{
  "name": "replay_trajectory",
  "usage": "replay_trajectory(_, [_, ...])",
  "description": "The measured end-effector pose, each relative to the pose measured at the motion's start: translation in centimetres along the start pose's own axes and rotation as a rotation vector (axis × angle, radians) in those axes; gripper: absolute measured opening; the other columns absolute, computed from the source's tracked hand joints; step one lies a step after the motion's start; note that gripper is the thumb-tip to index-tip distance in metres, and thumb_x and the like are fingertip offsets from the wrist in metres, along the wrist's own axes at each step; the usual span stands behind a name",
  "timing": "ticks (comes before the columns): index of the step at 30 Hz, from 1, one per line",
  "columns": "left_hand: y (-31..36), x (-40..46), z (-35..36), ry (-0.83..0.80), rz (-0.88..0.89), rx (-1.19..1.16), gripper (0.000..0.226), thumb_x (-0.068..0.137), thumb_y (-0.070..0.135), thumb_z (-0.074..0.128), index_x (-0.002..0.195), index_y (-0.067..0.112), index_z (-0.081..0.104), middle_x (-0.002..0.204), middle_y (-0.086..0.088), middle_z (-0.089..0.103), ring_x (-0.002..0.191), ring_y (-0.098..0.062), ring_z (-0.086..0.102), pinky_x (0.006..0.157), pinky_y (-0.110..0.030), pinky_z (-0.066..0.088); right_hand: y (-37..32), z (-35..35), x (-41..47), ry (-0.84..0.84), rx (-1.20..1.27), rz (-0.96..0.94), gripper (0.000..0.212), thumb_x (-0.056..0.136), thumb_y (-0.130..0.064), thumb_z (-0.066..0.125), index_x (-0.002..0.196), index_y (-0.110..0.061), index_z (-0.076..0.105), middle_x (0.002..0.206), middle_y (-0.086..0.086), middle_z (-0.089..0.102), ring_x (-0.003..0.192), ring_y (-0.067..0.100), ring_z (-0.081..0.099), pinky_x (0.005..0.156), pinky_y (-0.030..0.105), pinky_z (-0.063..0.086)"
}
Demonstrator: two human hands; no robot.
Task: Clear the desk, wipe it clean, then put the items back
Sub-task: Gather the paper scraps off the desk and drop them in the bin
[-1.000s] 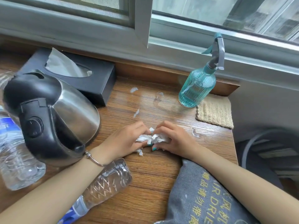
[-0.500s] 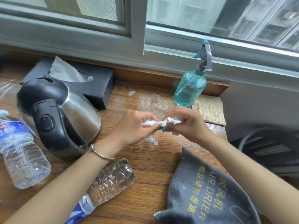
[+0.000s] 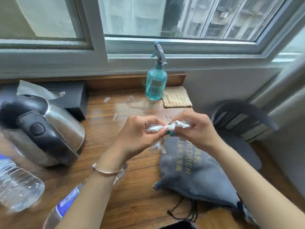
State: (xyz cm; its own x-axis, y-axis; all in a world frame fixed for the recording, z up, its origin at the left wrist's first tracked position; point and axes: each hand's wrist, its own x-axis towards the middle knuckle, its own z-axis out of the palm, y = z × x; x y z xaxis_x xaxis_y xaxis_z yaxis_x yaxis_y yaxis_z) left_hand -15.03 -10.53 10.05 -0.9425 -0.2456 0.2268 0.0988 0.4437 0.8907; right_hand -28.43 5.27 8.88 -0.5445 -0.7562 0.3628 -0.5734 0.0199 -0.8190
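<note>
Crumpled white tissue (image 3: 168, 126) raised above the wooden desk (image 3: 137, 192), pinched at either end by left hand (image 3: 137, 135) and right hand (image 3: 196, 129), torn scraps (image 3: 107, 99) on the wood beyond, kettle (image 3: 44, 129) left, spray bottle (image 3: 156, 83) by the window, grey pouch (image 3: 196, 177) beneath the right forearm.

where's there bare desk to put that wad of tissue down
Bare wood lies between the kettle and the grey bag, near the front edge under the left hand. A smaller patch sits between the tissue box and spray bottle, though paper scraps dot it. The left side is crowded with kettle and water bottles.
</note>
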Motion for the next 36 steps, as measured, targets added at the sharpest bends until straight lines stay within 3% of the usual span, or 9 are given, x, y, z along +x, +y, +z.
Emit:
replay_trajectory(3, [0.8, -0.5, 2.8, -0.049, 0.034, -0.090, 0.009, 0.080, 0.012, 0.076, 0.085, 0.019, 0.072, 0.072, 0.016, 0.067, 0.063, 0.012, 0.060, 0.061, -0.004, 0.044, -1.0, -1.6, -3.8, 0.096, 0.031, 0.114, 0.017, 0.067, -0.023, 0.083, 0.079, -0.026, 0.071, 0.075, -0.005, 0.068, 0.062, 0.013, 0.061, 0.054, 0.022, 0.050])
replay_trajectory(6, [1.2, -1.0, 6.5, -0.107, 0.061, -0.140, 0.008, 0.078, 0.016, 0.078, 0.084, 0.019, 0.073, 0.072, 0.014, 0.068, 0.064, 0.011, 0.060, 0.061, -0.007, 0.044, -1.9, -3.6, -8.0, 0.149, -0.087, 0.168, 0.021, 0.069, -0.023, 0.083, 0.085, -0.020, 0.070, 0.077, -0.006, 0.067, 0.068, 0.003, 0.062, 0.062, 0.016, 0.047])
replay_trajectory(10, [2.8, -1.5, 13.0, -0.150, 0.112, -0.184, 0.006, 0.081, 0.026, 0.075, 0.084, 0.030, 0.071, 0.075, 0.016, 0.071, 0.069, 0.005, 0.064, 0.067, -0.021, 0.053, -2.6, -7.2, -14.2, 0.255, -0.108, 0.303, 0.018, 0.075, -0.025, 0.079, 0.088, -0.016, 0.071, 0.081, -0.002, 0.070, 0.072, 0.011, 0.066, 0.064, 0.024, 0.053])
replay_trajectory(15, [5.9, -2.0, 21.2, -0.228, 0.084, -0.239, 0.005, 0.082, 0.017, 0.077, 0.086, 0.015, 0.075, 0.072, 0.011, 0.070, 0.062, 0.001, 0.061, 0.061, -0.017, 0.046, -2.7, -12.1, -21.2, 0.364, -0.028, 0.421, 0.016, 0.075, -0.025, 0.076, 0.090, -0.027, 0.071, 0.085, -0.010, 0.070, 0.077, 0.012, 0.066, 0.064, 0.021, 0.052])
replay_trajectory(19, [8.9, -1.6, 30.0, -0.343, 0.079, -0.231, 0.008, 0.083, 0.024, 0.075, 0.091, 0.021, 0.074, 0.082, 0.011, 0.071, 0.074, -0.005, 0.065, 0.064, -0.022, 0.051, -1.0, -18.4, -27.6, 0.448, 0.003, 0.464, 0.022, 0.074, -0.025, 0.077, 0.094, -0.027, 0.070, 0.092, -0.011, 0.070, 0.087, 0.012, 0.067, 0.069, 0.022, 0.054])
replay_trajectory(22, [11.3, -1.1, 37.1, -0.398, 0.066, -0.237, 0.009, 0.082, 0.029, 0.074, 0.091, 0.028, 0.072, 0.081, 0.015, 0.069, 0.075, -0.006, 0.065, 0.061, -0.017, 0.050, 1.2, -23.5, -32.6, 0.526, 0.039, 0.507, 0.024, 0.076, -0.021, 0.077, 0.099, -0.021, 0.069, 0.096, -0.009, 0.070, 0.094, 0.016, 0.067, 0.073, 0.024, 0.056])
replay_trajectory(29, [14.1, 0.5, 52.4, -0.582, 0.068, -0.190, 0.010, 0.087, 0.029, 0.070, 0.096, 0.026, 0.071, 0.086, 0.017, 0.068, 0.079, -0.005, 0.064, 0.063, -0.012, 0.048, 6.3, -33.7, -42.4, 0.611, 0.093, 0.665, 0.023, 0.079, -0.005, 0.078, 0.091, -0.021, 0.068, 0.086, -0.012, 0.070, 0.079, 0.005, 0.065, 0.068, 0.019, 0.051])
replay_trajectory(32, [13.6, 1.7, 58.4, -0.681, 0.020, -0.167, 0.009, 0.089, 0.026, 0.069, 0.097, 0.027, 0.071, 0.091, 0.015, 0.069, 0.087, -0.006, 0.064, 0.071, -0.015, 0.050, 9.4, -36.2, -45.9, 0.708, 0.108, 0.749, 0.025, 0.076, -0.005, 0.080, 0.089, -0.023, 0.069, 0.083, -0.011, 0.070, 0.074, 0.003, 0.063, 0.065, 0.020, 0.050])
replay_trajectory(36, [12.2, 3.7, 66.4, -0.837, -0.039, -0.210, 0.014, 0.087, 0.009, 0.069, 0.095, 0.020, 0.072, 0.091, 0.012, 0.071, 0.084, -0.001, 0.064, 0.074, -0.017, 0.050, 14.2, -38.8, -49.6, 0.894, 0.169, 0.877, 0.021, 0.071, -0.004, 0.080, 0.087, -0.012, 0.068, 0.074, -0.012, 0.067, 0.067, 0.001, 0.058, 0.062, 0.016, 0.046])
